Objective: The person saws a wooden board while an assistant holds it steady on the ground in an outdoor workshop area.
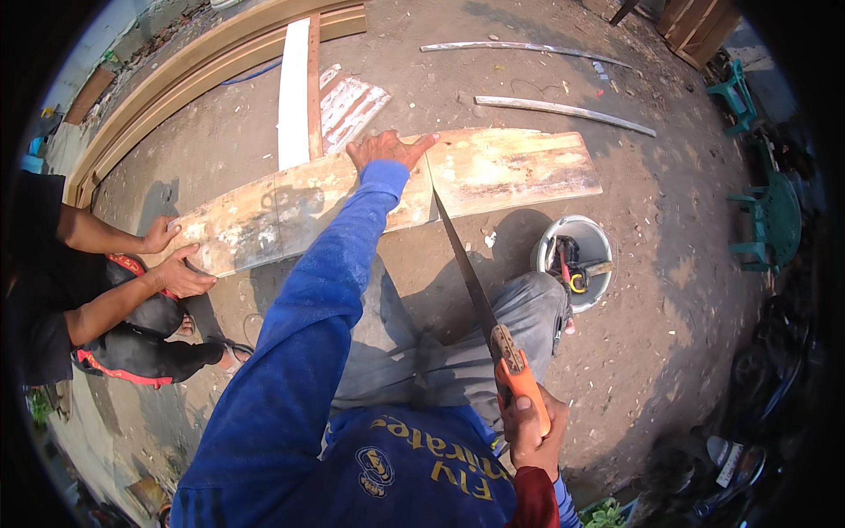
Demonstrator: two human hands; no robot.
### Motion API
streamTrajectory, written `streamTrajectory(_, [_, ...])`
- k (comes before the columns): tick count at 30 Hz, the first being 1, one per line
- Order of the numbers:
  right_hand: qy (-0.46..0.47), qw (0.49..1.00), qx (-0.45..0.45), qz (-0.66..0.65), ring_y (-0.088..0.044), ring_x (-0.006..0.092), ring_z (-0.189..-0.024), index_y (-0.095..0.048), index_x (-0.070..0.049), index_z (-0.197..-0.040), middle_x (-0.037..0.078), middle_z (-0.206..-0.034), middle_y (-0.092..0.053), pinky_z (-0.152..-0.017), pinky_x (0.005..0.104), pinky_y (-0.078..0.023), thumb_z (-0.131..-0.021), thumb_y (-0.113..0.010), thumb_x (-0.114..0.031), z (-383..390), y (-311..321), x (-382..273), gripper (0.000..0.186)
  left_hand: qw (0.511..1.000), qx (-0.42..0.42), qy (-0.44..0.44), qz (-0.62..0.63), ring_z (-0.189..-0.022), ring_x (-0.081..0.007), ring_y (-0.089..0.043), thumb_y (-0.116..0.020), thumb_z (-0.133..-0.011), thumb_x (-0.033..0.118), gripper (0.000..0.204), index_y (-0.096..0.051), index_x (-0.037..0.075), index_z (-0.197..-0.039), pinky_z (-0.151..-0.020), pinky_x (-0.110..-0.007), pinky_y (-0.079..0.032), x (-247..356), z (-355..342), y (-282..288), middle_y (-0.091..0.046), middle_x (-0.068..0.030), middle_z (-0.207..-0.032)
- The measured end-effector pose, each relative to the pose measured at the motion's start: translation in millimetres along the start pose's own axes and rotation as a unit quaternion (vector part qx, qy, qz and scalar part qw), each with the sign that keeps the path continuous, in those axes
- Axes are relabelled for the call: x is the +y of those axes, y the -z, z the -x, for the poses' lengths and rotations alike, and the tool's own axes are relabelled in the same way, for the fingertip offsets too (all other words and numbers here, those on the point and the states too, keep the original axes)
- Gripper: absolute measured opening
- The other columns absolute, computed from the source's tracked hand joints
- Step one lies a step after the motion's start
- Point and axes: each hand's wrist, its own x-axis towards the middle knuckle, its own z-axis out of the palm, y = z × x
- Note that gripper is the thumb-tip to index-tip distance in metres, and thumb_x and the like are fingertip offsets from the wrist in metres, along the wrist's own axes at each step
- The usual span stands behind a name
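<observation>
Plank [519,172] of worn, pale wood runs slantwise in front of you; its right end points freely over open ground. A thin dark line crosses it just right of your left hand [385,151], whose fingers are spread at the far edge, thumb pointing right. Your right hand [539,429] has its fingers clamped around the orange handle of a saw [480,299]. The blade slants up and left, its tip at the plank by that dark line. To the right of the saw hand, sunlit ground leaves open room.

The surface is bare brown earth [669,326], patched with shadow and dotted with small scraps; what supports the plank is hidden.

At your left, a co-worker's two hands [182,273] hold the plank's left end. Your right knee [541,304] sits beneath the blade's right side, with a pale bucket [591,231] of tools just beside it. Beyond the plank lie a white board [294,97], long timbers [189,84] and two narrow strips [563,109]. Green plastic chairs [779,220] and a motorbike [739,471] line the right.
</observation>
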Motion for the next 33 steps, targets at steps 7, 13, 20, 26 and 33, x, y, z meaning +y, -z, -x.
streamTrajectory(7, [0.009,1.0,-0.025,-0.013,-0.051,0.0071,-0.064,-0.071,0.009,-0.101,0.001,-0.069,-0.06,-0.057,0.028,-0.039,-0.104,-0.059,-0.033,-104.6,-41.5,-0.7,0.044,1.0,-0.027,-0.006,0.012,-0.103,-0.0314,-0.068,-0.058,-0.077,0.093,0.095,-0.082,0.004,-0.097,-0.103,-0.052,-0.029,-1.6,-2.7,-1.2,-0.076,-0.0203,-0.089])
streamTrajectory(13, [-0.007,0.997,-0.047,-0.054,-0.047,0.0086,-0.06,-0.062,0.005,-0.081,0.0,-0.065,-0.055,-0.056,0.0305,-0.038,-0.105,-0.061,-0.032,-202.0,-85.9,5.8,0.044,0.997,-0.067,0.008,0.032,-0.089,-0.0306,-0.069,-0.061,-0.069,0.097,0.097,-0.081,0.004,-0.089,-0.097,-0.05,-0.031,8.0,-7.6,1.2,-0.074,-0.0158,-0.082])
streamTrajectory(20, [-0.031,0.997,-0.055,-0.042,-0.048,0.0044,-0.057,-0.073,0.007,-0.121,-0.003,-0.067,-0.056,-0.054,0.0248,-0.039,-0.105,-0.058,-0.039,-14.9,0.4,6.3,0.051,0.999,-0.033,0.004,0.023,-0.09,-0.0315,-0.07,-0.061,-0.075,0.093,0.093,-0.082,0.004,-0.087,-0.1,-0.053,-0.031,-8.5,-7.0,3.7,-0.075,-0.0187,-0.084])
streamTrajectory(26, [-0.002,0.993,-0.022,-0.119,-0.044,0.0051,-0.056,-0.066,0.004,-0.092,-0.002,-0.066,-0.053,-0.052,0.0273,-0.035,-0.107,-0.058,-0.031,-134.2,-52.0,36.2,0.039,0.997,-0.073,0.007,0.019,-0.099,-0.0299,-0.068,-0.061,-0.074,0.095,0.092,-0.082,0.006,-0.086,-0.102,-0.052,-0.029,13.9,-8.2,0.3,-0.075,-0.0177,-0.088])
streamTrajectory(33, [-0.017,0.993,-0.063,-0.095,-0.046,0.0033,-0.058,-0.072,0.007,-0.122,-0.003,-0.066,-0.054,-0.055,0.0252,-0.039,-0.106,-0.059,-0.034,-70.3,-37.3,41.7,0.046,0.999,-0.028,0.031,0.004,-0.093,-0.0315,-0.069,-0.062,-0.071,0.096,0.095,-0.082,0.005,-0.09,-0.102,-0.054,-0.029,-13.3,-12.2,-3.3,-0.075,-0.0178,-0.086])
